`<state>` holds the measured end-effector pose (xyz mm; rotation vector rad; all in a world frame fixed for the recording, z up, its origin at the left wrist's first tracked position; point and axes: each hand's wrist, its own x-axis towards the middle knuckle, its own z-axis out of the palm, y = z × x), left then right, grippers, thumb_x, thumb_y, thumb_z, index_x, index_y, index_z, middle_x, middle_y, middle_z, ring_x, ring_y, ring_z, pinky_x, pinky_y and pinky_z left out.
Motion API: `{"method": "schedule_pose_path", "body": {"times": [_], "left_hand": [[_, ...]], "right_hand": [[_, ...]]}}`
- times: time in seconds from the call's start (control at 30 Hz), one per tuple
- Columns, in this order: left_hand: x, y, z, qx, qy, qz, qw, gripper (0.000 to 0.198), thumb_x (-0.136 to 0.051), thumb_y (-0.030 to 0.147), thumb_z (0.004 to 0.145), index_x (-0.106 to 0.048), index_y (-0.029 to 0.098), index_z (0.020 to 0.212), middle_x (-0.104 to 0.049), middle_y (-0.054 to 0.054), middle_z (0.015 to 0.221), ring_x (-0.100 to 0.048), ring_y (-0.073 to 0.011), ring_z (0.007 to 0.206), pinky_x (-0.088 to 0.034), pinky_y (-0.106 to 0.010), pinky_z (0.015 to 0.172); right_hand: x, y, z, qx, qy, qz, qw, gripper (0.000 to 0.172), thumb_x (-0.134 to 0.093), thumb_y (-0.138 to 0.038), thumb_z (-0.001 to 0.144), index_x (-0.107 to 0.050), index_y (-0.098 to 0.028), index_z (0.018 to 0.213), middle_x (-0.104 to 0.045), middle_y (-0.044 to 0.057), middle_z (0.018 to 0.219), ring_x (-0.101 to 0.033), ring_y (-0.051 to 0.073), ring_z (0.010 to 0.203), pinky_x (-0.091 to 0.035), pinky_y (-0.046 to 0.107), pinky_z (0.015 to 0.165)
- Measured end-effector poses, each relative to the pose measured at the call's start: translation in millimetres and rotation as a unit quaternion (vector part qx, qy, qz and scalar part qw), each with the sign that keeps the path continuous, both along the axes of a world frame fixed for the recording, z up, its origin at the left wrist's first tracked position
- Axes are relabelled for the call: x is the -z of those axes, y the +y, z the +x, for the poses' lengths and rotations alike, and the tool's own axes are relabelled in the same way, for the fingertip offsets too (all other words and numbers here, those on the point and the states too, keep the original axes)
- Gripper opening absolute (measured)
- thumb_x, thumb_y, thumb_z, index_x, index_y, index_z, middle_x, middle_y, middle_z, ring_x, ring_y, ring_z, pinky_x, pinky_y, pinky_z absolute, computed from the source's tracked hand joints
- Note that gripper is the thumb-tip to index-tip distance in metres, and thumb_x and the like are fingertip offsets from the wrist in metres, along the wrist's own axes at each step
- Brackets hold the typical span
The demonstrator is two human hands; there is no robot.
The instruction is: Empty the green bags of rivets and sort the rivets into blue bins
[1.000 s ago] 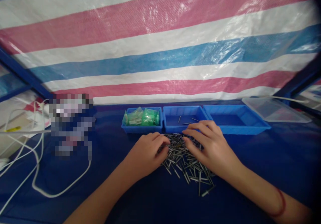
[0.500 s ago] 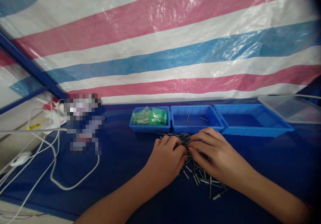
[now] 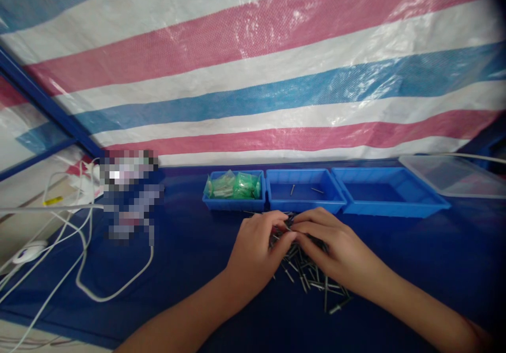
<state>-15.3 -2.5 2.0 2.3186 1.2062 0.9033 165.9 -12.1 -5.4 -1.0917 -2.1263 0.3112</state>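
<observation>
Pile of loose metal pins point(image 3: 304, 278), rivet-like, on the blue worktop point(image 3: 197, 242), just in front of the middle bin point(image 3: 304, 206). Both hands over it. Left hand point(image 3: 256, 243): thumb and forefinger curled to a narrow gap. Right hand point(image 3: 334, 241): fingers bent inward, tips meeting the left thumb. A sliver of metal shows between the fingertips; whether either hand grips it, I can't tell.

Risks, my reckoning: pins lie crossed and tangled, so lifting one may drag neighbours out and scatter them. One thick-ended pin point(image 3: 339, 305) sits at the pile's near edge; a forearm sweep could send it rolling. Crowded fingertips could fumble something so thin, or get pricked. Knuckles pass near the bin's front wall; a bump could nudge it.

Writing: none I can read. Green bag point(image 3: 247, 184) in the left bin point(image 3: 233, 204) shows no legible print. Yellow tag point(image 3: 53, 200) among the cables point(image 3: 97, 298): too small. Clutter beyond it is blurred out.
</observation>
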Motion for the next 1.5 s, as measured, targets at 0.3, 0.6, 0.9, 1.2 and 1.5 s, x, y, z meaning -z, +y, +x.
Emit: {"method": "schedule_pose_path", "body": {"times": [0.3,0.6,0.9,1.2,1.5], "left_hand": [[-6.5,-2.1,0.1,0.006,-0.12,-0.049,0.992,0.008,-0.055,0.024,0.09,-0.061,0.018,0.087,-0.064,-0.001,0.085,-0.059,-0.0142,0.08,-0.043,-0.025,0.074],[-5.7,0.1,-1.6,0.014,-0.117,-0.039,0.992,0.008,-0.053,0.021,0.091,-0.06,0.019,0.093,-0.065,-0.003,0.091,-0.06,-0.0156,0.085,-0.045,-0.028,0.078],[-4.9,-1.3,-1.1,0.059,-0.052,-0.006,0.997,0.017,-0.047,0.024,0.094,-0.061,0.017,0.088,-0.062,-0.005,0.089,-0.057,-0.0173,0.089,-0.044,-0.031,0.083],[-2.5,4.0,-3.2,0.011,0.037,0.003,0.999,0.023,-0.049,0.027,0.092,-0.057,0.019,0.111,-0.063,-0.006,0.103,-0.053,-0.0216,0.098,-0.042,-0.037,0.086],[-0.3,11.9,-13.1,0.024,0.158,0.034,0.987,0.019,-0.05,0.012,0.084,-0.064,0.022,0.093,-0.062,-0.003,0.102,-0.049,-0.0222,0.096,-0.039,-0.036,0.079]], "right_hand": [[-1.5,-3.4,-4.4,-0.004,0.076,-0.008,0.997,0.015,-0.048,-0.022,0.093,-0.062,-0.021,0.095,-0.063,0.007,0.099,-0.059,0.019,0.097,-0.049,0.033,0.084],[-5.2,-3.7,0.2,0.007,0.092,-0.001,0.996,0.01,-0.051,-0.024,0.092,-0.06,-0.022,0.09,-0.063,0.005,0.09,-0.06,0.019,0.089,-0.049,0.032,0.075],[-13.2,-6.3,0.9,-0.025,0.06,0.046,0.997,0.018,-0.047,-0.019,0.093,-0.057,-0.02,0.077,-0.062,0.003,0.077,-0.058,0.017,0.077,-0.046,0.033,0.071],[-6.8,28.9,28.3,0.143,-0.001,0.155,0.978,0.017,-0.053,-0.029,0.091,-0.063,-0.02,0.081,-0.067,0.006,0.084,-0.059,0.022,0.083,-0.041,0.038,0.075],[-4.1,28.4,33.0,0.18,-0.098,0.147,0.968,0.024,-0.052,-0.035,0.091,-0.066,-0.019,0.079,-0.066,0.007,0.087,-0.056,0.022,0.081,-0.038,0.036,0.072]]}}
